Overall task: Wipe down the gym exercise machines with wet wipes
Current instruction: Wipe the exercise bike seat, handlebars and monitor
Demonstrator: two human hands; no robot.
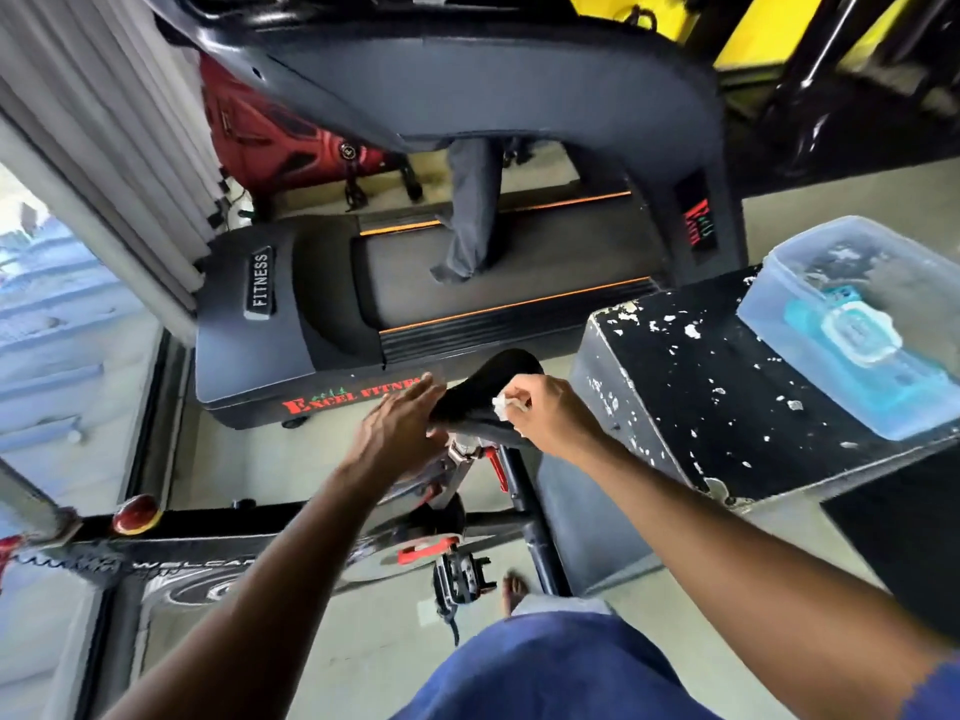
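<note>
A black saddle (485,387) of an exercise bike (415,517) sits in the middle of the view. My right hand (550,413) pinches a small white wet wipe (503,406) against the saddle's right side. Straight fingers of my left hand (400,428) rest against the saddle's left edge. A clear plastic tub (831,283) at the right holds a blue pack of wet wipes (852,350).
A scuffed black box (717,387) bears the tub at the right. Beyond the saddle stands a dark treadmill (332,309) with a person's leg (470,220) on its belt. A red machine (270,127) is behind it. Window blinds (98,132) hang at left.
</note>
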